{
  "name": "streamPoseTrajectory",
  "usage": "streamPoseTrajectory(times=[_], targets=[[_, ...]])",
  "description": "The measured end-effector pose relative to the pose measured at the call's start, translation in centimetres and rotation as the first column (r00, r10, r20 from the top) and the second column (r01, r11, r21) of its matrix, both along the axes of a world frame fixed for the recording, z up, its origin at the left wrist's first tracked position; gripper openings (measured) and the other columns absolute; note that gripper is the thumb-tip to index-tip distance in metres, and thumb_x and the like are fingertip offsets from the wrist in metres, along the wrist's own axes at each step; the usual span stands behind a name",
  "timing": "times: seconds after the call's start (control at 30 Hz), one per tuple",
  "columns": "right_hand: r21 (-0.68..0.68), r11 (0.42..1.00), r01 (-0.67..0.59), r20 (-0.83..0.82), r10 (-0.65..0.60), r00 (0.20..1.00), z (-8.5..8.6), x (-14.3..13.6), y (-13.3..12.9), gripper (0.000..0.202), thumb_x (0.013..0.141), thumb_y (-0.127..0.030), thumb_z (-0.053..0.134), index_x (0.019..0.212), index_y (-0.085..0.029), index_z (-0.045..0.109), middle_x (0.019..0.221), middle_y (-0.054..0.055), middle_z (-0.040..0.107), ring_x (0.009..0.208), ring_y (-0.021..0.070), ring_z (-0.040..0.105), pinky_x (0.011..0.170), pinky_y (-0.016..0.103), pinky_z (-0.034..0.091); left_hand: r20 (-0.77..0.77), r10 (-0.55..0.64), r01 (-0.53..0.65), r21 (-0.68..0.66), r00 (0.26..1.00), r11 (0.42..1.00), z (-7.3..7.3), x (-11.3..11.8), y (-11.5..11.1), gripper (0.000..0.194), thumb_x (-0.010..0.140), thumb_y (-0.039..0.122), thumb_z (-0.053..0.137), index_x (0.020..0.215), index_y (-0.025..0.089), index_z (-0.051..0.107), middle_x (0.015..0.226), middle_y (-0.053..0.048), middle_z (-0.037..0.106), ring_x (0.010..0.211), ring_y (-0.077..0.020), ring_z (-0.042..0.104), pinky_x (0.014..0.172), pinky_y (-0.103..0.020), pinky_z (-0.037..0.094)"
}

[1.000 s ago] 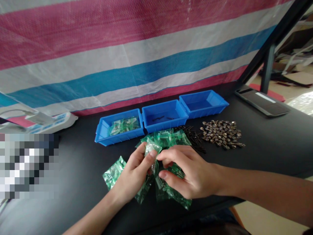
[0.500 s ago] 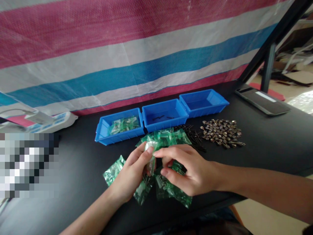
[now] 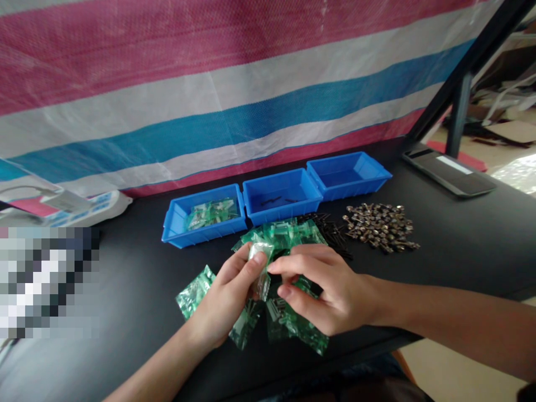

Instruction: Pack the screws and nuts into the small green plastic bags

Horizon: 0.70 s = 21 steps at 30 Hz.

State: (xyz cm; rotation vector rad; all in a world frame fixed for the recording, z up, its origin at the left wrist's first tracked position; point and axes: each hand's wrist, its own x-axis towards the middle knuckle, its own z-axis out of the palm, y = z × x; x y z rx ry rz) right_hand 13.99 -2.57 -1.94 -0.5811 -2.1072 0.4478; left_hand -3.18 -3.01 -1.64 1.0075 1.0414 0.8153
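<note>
My left hand (image 3: 232,287) pinches a small clear plastic bag (image 3: 263,279) between thumb and fingers, above the middle of the black table. Close on its right, my right hand (image 3: 320,287) has thumb and index finger apart, the index fingertip by the bag's edge; whether it touches is unclear. Beneath and around both hands lie green-tinted plastic packets (image 3: 245,326) with small metal pieces in some. Another green packet (image 3: 195,290) lies left of my left wrist, and a heap of green packets (image 3: 282,234) sits just beyond my fingers.
Three blue bins stand in a row behind: a left bin (image 3: 188,241) with green packets, a middle bin (image 3: 288,212) with a few dark screws, a right bin (image 3: 352,190). Dark screws (image 3: 333,234) and metal fittings (image 3: 379,228) are piled right. A power strip (image 3: 104,206) is far left.
My right hand has shifted slightly right, its index finger drawing away a little from my left thumb. The bag in my left hand has turned slightly and shows more of its face.
</note>
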Motion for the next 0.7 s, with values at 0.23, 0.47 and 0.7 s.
streamPoseTrajectory(times=[0.23, 0.47, 0.7], targets=[[-0.132, 0.991, 0.008, 0.014, -0.006, 1.0, -0.2, 0.06, -0.25, 0.027, 0.083, -0.018, 0.049, 0.11, -0.014, 0.05, 0.07, 0.0, 0.062, 0.065, 0.0107, 0.059, 0.065, 0.022, 0.049, -0.013, 0.08, -0.08, 0.041, 0.997, 0.996, -0.12, 0.11, 0.1, 0.035, 0.079, 0.053, 0.054, 0.078, 0.018, 0.05, 0.062, 0.004, 0.04, 0.058, -0.0093, 0.035, 0.054, -0.023, 0.031], [-0.155, 0.987, -0.032, 0.049, 0.04, 0.998, -0.46, -0.04, -0.3, 0.031, 0.084, -0.018, 0.048, 0.114, -0.013, 0.047, 0.067, -0.001, 0.06, 0.062, 0.0096, 0.057, 0.064, 0.021, 0.048, -0.008, 0.1, -0.099, 0.077, 0.995, 0.992, -0.63, -0.07, 0.12, 0.033, 0.082, 0.051, 0.051, 0.079, 0.018, 0.048, 0.062, 0.005, 0.041, 0.056, -0.0083, 0.035, 0.054, -0.021, 0.032], [-0.142, 0.99, -0.024, 0.046, 0.031, 0.998, -0.46, -0.07, -0.42, 0.038, 0.084, -0.017, 0.048, 0.121, -0.014, 0.043, 0.068, -0.001, 0.061, 0.062, 0.0098, 0.057, 0.063, 0.021, 0.048, -0.051, 0.096, -0.086, 0.171, 0.994, 0.982, -0.69, -0.21, 0.1, 0.032, 0.083, 0.049, 0.051, 0.075, 0.018, 0.047, 0.059, 0.006, 0.038, 0.054, -0.0073, 0.036, 0.053, -0.02, 0.033]])
